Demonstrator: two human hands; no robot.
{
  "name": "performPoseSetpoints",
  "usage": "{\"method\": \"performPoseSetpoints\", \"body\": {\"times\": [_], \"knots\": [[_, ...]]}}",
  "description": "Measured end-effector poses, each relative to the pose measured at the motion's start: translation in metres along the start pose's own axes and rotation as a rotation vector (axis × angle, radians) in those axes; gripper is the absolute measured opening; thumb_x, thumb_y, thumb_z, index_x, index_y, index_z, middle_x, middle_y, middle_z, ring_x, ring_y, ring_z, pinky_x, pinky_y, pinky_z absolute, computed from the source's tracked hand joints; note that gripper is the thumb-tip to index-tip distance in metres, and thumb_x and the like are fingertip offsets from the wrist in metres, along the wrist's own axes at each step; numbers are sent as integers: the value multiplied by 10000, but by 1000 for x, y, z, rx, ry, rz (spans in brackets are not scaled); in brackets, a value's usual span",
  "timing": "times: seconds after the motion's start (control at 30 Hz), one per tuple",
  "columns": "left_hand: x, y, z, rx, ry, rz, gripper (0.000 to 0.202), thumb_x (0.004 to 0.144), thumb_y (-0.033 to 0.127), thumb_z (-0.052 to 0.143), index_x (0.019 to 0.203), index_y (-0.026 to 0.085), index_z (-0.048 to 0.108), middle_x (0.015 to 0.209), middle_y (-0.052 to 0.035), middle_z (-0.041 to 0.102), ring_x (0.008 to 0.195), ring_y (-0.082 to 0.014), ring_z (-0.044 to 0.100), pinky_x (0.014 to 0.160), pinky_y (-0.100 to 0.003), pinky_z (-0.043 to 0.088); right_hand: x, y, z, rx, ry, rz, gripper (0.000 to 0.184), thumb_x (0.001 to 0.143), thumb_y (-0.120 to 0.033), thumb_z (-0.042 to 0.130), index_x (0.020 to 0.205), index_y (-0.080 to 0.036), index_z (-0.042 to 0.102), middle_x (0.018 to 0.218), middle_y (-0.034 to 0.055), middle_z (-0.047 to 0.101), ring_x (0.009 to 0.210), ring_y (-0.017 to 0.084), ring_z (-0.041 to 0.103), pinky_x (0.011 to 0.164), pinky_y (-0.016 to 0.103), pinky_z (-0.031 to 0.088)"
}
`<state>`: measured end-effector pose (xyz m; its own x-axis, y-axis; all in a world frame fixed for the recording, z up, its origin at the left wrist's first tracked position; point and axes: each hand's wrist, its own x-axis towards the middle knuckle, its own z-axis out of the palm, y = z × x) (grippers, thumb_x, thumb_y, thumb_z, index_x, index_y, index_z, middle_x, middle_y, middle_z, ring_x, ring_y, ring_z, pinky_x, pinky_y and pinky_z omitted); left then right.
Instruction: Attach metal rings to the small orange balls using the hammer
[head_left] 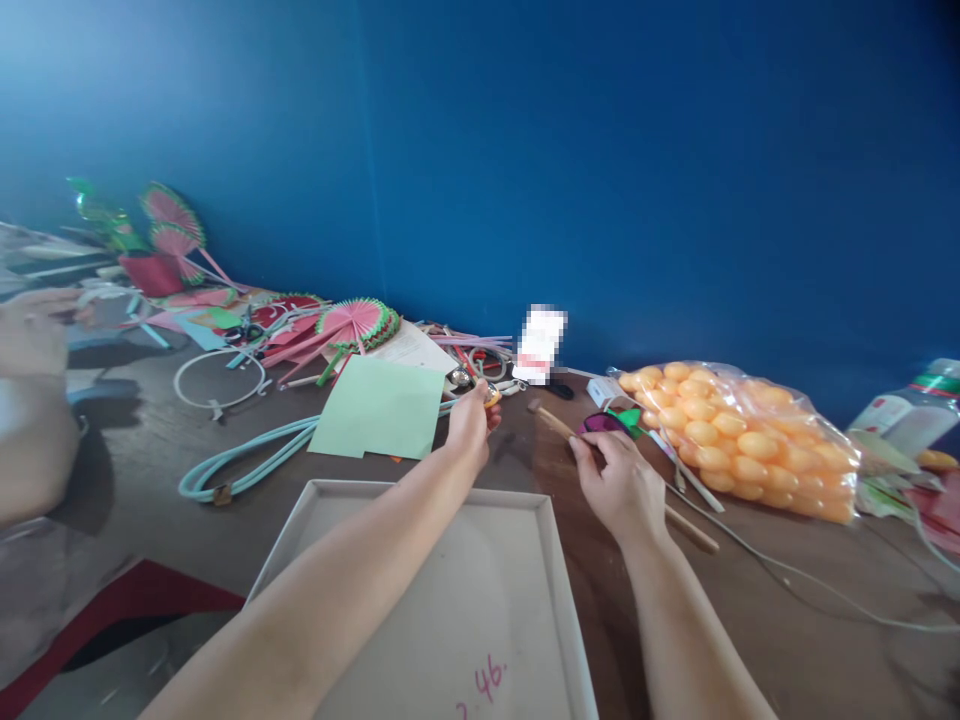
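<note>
Blue wall [480, 180] and brown worktop [604, 590] form the setting; a pale tray [559, 560] is crossed by the left forearm. By the left hand [470, 430] a small yellow piece [493, 399] is held beyond the tray's far edge, its shape mostly hidden by the curled fingers. By the right hand [622, 490] a wooden stick [694, 532] is partly covered; thumb and forefinger are drawn together near its upper part, but whether it is pinched or merely touched cannot be told. A purple piece [596, 424] with green trim is seen just behind these fingers.

Likely faults: the yellow piece, being small, could be dropped and lost among the shiny bells [460, 377] and clutter beside it. If the stick is only loosely held, it could be rolled aside, or the purple piece could be shoved by the knuckles. Green paper [379, 405], placed close to the left wrist, could be swept askew by the forearm. Near the stick, a pale cord [900, 627] could be snagged should the right hand be drawn outward. The upright phone [536, 345] could be toppled by a careless forward reach.
</note>
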<state>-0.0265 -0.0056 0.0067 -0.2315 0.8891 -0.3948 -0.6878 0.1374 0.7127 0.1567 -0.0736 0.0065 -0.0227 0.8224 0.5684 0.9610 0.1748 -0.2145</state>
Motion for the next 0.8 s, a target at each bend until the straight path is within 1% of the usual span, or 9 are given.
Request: {"method": "performPoseSetpoints", "body": {"times": [0.07,0.13,0.23,0.37,0.47,0.6,0.7,0.77,0.8], "knots": [[1,0,-1,13,33,43,218,793,336,603,842,124,614,772,-37,619,517,-52,523,467,-175,401,0,-1,-2,-52,-122,13,228,892,-403,481,924,-236,633,948,19,645,790,150,597,588,256,324],[2,-1,-1,26,62,57,231,782,348,612,840,124,621,772,-35,617,528,-58,534,469,-178,410,-1,-3,-3,-85,-219,15,230,890,-414,475,916,-250,633,932,12,640,766,148,592,566,263,290],[3,-1,-1,44,71,63,237,774,358,618,831,128,625,776,-37,624,535,-60,544,470,-177,417,0,-5,-5,-117,-314,22,230,878,-435,479,888,-263,631,918,3,632,737,150,588,555,270,265],[5,-3,-1,73,68,94,253,752,375,640,829,134,626,766,-38,628,547,-63,553,479,-173,420,0,-5,-6,-117,-372,27,207,856,-431,503,890,-267,624,946,3,631,767,159,595,564,267,274],[4,-3,-2,96,44,124,286,722,397,669,829,137,622,763,-36,623,561,-66,554,487,-174,422,1,-5,-6,-112,-418,34,200,838,-431,520,907,-269,616,958,5,637,799,170,598,573,263,284],[1,-2,-2,118,-22,108,329,701,434,683,825,135,621,771,-45,619,563,-67,541,488,-179,417,1,-4,-7,-101,-515,66,233,822,-469,526,914,-276,620,943,9,656,817,192,608,573,263,288],[-1,-3,-1,133,-46,87,340,696,441,687,823,133,621,773,-46,615,557,-62,528,484,-178,409,0,-2,-8,-74,-580,73,253,816,-490,527,887,-276,643,930,13,665,803,196,617,568,263,296],[-2,-3,0,142,-53,74,339,693,441,689,813,132,617,762,-42,610,550,-60,522,483,-179,406,1,0,-8,-39,-581,79,257,825,-494,514,874,-285,655,916,6,673,782,187,620,567,260,310],[-2,-4,0,150,-58,69,337,692,440,690,804,131,615,756,-41,608,548,-60,519,484,-181,405,2,2,-9,-18,-548,86,262,837,-492,498,876,-289,659,910,3,677,777,182,620,570,259,321]]}}
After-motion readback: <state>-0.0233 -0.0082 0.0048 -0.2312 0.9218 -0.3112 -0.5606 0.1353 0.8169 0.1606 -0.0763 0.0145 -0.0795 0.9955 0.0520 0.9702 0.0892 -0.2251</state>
